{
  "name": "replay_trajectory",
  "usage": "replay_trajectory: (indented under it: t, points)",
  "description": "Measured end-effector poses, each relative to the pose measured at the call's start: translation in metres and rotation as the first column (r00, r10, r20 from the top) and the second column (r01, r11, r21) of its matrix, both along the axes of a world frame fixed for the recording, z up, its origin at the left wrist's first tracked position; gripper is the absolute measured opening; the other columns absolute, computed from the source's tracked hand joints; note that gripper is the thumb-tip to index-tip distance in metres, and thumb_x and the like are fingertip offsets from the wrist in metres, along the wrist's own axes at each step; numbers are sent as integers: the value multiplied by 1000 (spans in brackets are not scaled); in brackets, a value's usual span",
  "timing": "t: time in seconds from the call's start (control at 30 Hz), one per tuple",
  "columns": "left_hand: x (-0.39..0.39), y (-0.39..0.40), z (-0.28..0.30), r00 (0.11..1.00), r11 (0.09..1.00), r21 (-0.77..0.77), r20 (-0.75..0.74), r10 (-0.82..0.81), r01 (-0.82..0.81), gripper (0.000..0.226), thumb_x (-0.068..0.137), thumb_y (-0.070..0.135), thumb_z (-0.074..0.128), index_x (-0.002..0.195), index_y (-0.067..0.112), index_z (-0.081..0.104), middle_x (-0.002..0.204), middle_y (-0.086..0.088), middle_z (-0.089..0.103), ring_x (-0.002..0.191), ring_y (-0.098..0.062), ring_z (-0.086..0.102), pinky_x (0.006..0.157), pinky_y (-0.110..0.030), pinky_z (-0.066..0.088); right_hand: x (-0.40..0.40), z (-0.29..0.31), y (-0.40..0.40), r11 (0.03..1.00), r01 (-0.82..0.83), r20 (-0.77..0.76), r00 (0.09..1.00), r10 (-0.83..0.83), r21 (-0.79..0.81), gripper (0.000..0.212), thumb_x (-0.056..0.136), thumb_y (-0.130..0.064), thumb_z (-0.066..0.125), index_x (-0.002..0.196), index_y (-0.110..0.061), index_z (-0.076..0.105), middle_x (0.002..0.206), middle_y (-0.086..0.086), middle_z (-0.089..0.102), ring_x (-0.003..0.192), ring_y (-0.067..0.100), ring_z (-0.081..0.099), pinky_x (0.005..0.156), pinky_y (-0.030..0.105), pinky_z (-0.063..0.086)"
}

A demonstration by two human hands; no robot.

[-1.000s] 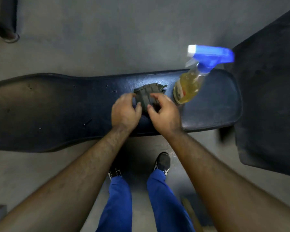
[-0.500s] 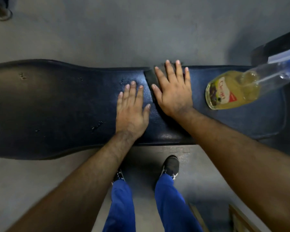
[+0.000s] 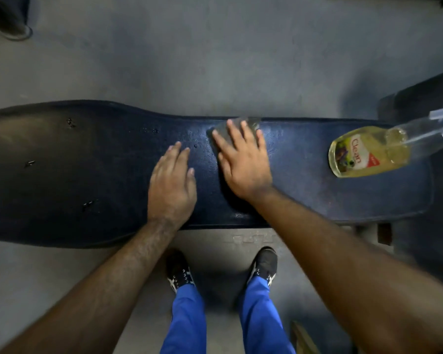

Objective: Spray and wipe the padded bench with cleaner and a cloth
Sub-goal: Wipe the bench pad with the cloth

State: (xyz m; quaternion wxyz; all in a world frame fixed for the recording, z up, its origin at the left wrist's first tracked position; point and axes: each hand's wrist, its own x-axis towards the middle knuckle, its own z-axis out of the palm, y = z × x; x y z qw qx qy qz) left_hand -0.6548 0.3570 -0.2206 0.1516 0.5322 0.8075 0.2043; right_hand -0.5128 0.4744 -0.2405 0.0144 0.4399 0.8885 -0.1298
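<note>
A long dark padded bench [image 3: 74,175] runs across the view from left to right. My right hand [image 3: 243,162] lies flat, fingers spread, pressing a dark cloth [image 3: 252,123] onto the bench near its far edge; only the cloth's far end shows past my fingers. My left hand [image 3: 172,185] rests flat on the pad beside it, holding nothing. A clear spray bottle [image 3: 363,152] of yellow cleaner stands on the bench's right end, its top cut off by the frame edge.
Small tears and dark specks [image 3: 87,204] mark the left part of the pad. Grey concrete floor [image 3: 215,60] surrounds the bench. A dark padded block [image 3: 430,98] stands at the right, a dark post base [image 3: 13,26] at the far left. My shoes [image 3: 179,272] are below the bench.
Both hands went from bunching the cloth to lying flat. My right hand now presses the spread cloth and has shifted slightly; my left hand has left the cloth. My view shifted left.
</note>
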Motion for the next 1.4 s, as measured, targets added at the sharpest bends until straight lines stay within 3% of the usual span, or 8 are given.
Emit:
replay_trajectory:
  t: [0.23,0.4,0.53,0.7,0.87,1.03,1.17,1.4]
  points:
    - [-30,-31,-22,986,988,-120,-125,-111,96,61,99,37,34,149,3,31,160,-14,23,149,-26,15,122,-44,11,-12,-5,28,922,386,47,921,-388,45,56,97,-45,25,150,-34,37,161,8,31,150,33,21,122,54,11]
    - [-25,-31,-30,985,999,-16,-167,-43,41,50,100,23,36,145,1,39,155,-16,33,146,-28,25,121,-44,15,11,-5,11,974,-220,50,975,217,57,53,100,-42,32,152,-33,36,162,7,30,149,32,25,121,51,16]
    - [-26,-31,-35,981,999,-1,-190,-46,47,50,99,22,36,144,1,40,155,-16,34,146,-28,26,121,-44,16,-12,-3,31,910,413,77,907,-414,35,57,96,-43,26,152,-33,35,162,10,27,151,35,18,122,53,10]
    - [-25,-30,-25,989,999,1,-143,-36,36,50,99,23,34,142,0,43,153,-16,36,145,-28,28,121,-43,17,6,4,-19,949,-316,36,948,316,-12,54,99,-45,34,151,-34,35,163,8,26,150,34,21,121,55,14]
    - [-26,-30,-35,986,998,45,-166,-34,42,49,98,22,36,141,-1,44,152,-17,38,144,-29,30,120,-44,19,-5,-4,-16,885,464,17,885,-465,39,56,97,-46,30,152,-32,36,163,12,26,150,37,20,120,58,14]
    - [-27,-29,-37,985,997,69,-170,-25,37,50,98,23,35,140,-1,46,151,-17,40,143,-29,32,120,-45,20,33,-9,-67,947,-300,-6,953,303,111,53,99,-45,38,150,-32,39,161,9,30,149,34,26,119,56,19]
    - [-24,-31,-39,989,995,97,-147,-15,29,49,98,22,37,139,-1,47,150,-17,41,143,-28,33,120,-43,19,20,-13,-63,875,473,-44,881,-471,99,56,97,-46,36,151,-30,39,162,12,29,149,37,23,119,58,17]
    - [-38,-39,-17,982,985,169,186,-10,-22,45,100,20,36,139,1,48,145,-13,49,139,-24,39,120,-41,23,16,-8,-87,984,-129,2,991,130,122,58,98,-52,33,152,-30,35,163,10,26,151,34,21,119,58,18]
